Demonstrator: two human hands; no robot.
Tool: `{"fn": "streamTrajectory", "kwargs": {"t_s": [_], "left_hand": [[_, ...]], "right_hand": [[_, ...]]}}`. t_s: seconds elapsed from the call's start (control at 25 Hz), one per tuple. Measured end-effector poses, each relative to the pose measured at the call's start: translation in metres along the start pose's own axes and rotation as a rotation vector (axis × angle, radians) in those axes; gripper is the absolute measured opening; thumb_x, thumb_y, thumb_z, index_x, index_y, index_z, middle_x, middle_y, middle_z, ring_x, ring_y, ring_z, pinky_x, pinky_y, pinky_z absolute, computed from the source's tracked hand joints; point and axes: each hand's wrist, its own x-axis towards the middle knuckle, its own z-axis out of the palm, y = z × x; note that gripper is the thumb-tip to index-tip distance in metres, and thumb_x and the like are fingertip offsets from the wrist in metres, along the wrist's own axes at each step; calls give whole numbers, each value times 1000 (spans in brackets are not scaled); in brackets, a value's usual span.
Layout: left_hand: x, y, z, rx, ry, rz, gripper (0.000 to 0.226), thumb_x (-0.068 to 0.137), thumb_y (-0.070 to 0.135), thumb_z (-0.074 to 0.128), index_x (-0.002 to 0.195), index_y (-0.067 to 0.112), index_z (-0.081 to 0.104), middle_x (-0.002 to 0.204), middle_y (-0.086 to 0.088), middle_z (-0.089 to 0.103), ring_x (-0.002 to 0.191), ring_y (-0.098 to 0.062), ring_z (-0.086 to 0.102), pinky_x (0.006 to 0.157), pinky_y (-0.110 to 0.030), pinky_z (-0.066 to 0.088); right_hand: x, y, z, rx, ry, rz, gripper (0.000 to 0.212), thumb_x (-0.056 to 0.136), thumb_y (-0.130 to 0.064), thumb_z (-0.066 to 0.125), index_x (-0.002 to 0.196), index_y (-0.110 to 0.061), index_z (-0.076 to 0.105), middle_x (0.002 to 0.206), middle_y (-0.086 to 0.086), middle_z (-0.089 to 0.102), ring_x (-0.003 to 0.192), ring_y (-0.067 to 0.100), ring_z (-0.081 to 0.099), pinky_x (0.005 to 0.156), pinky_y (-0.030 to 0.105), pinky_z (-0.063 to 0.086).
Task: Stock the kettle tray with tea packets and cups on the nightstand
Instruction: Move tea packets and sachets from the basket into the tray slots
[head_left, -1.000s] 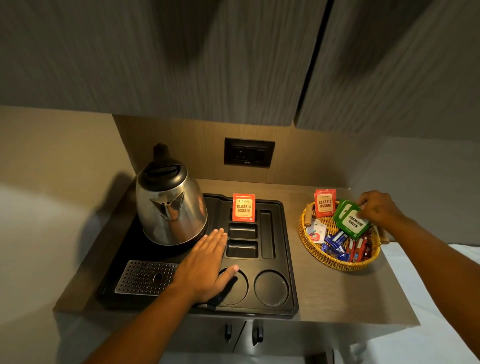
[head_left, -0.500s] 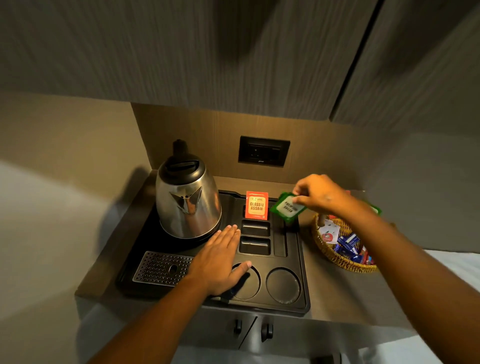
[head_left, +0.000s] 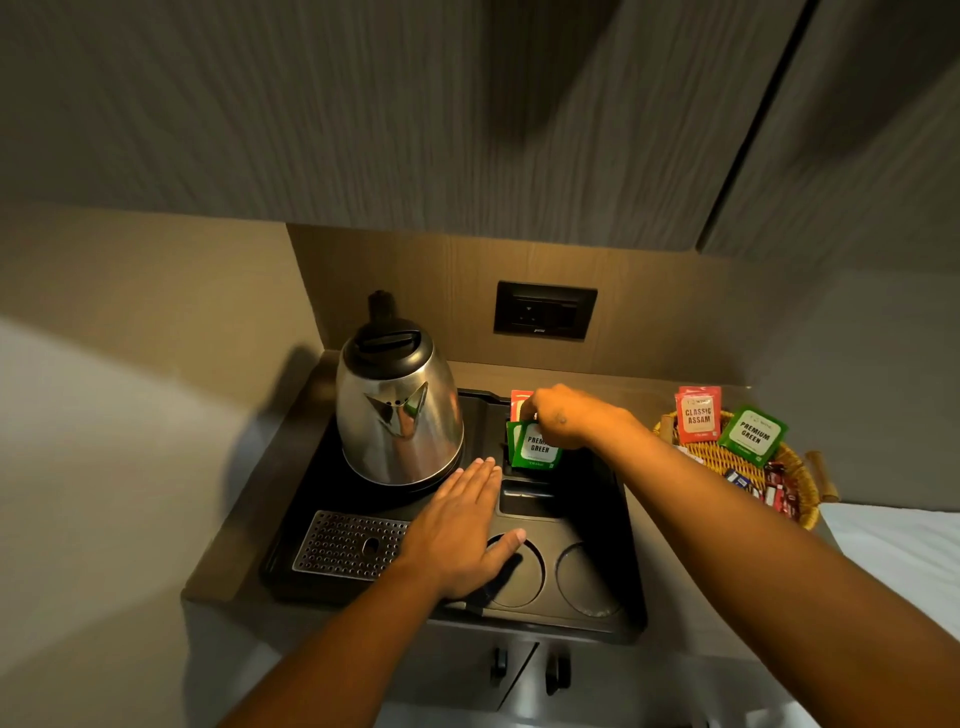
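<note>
A black kettle tray (head_left: 631, 545) lies on the nightstand with a steel kettle (head_left: 397, 410) at its back left. My right hand (head_left: 566, 418) pinches a green tea packet (head_left: 535, 448) upright in the tray's middle slot. A red tea packet (head_left: 519, 402) stands in the slot behind it, partly hidden by my fingers. My left hand (head_left: 462, 530) rests flat and open on the tray, its thumb over the left round cup recess (head_left: 524, 577). A wicker basket (head_left: 737, 462) at the right holds a red packet (head_left: 697, 414), a green packet (head_left: 753, 434) and several small sachets. No cups are in view.
A second round recess (head_left: 587, 579) sits at the tray's front right, and a perforated drip grid (head_left: 350, 543) at its front left. A wall socket (head_left: 544, 310) is behind the tray. Cabinet doors hang overhead. Two drawer handles (head_left: 527, 667) show below the nightstand edge.
My right hand took a green packet from the basket, carried it left over the tray and lowered it into the middle slot. My left hand stayed on the tray.
</note>
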Motion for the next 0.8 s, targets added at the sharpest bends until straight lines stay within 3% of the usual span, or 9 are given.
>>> {"fn": "streamTrajectory", "kwargs": {"t_s": [0.2,0.32,0.44,0.52,0.6,0.68,0.8], "left_hand": [[0,1,-1,-7,-18,2,87,89,74,13,154,17,-1,164,-1,0,148,-12,-7,122,-37,4],[0,0,0,-16,-12,-1,87,90,73,14,155,17,-1,164,-1,0,148,-12,-7,122,-36,3],[1,0,2,-10,4,-2,89,88,75,11,155,17,-1,164,-1,-1,148,-11,-7,120,-33,-2],[1,0,2,-3,7,1,90,88,76,10,154,17,-2,164,-1,-1,148,-11,-7,120,-32,-4],[1,0,2,3,-4,3,90,87,76,9,154,17,-3,163,-1,-2,148,-12,-8,120,-33,-3],[1,0,1,3,-13,-3,90,87,76,10,154,18,-4,163,-1,-3,148,-12,-8,121,-35,-2],[1,0,1,-12,-12,-17,90,87,77,11,154,19,-5,163,1,-4,148,-11,-9,121,-34,-2]], "right_hand": [[1,0,7,-47,23,26,54,84,-12,66,134,-26,50,132,9,56,119,30,55,89,43,51],[-15,22,4,93,281,-14,58,81,-17,71,133,-24,48,133,8,54,122,28,50,95,44,46],[-51,94,-6,237,540,174,48,81,-12,67,126,-26,55,124,6,61,111,26,58,89,41,50],[-74,144,-6,219,474,422,40,80,-14,69,118,-22,61,116,11,66,100,28,63,84,43,53],[-88,162,7,195,236,544,54,75,-19,77,125,-20,58,121,12,64,100,29,63,80,37,52],[-90,157,26,261,91,516,70,72,-20,82,134,-20,50,127,10,59,108,29,58,79,33,49],[-87,151,42,317,159,493,47,74,-19,79,117,-23,61,109,5,60,102,25,56,78,32,51]]}}
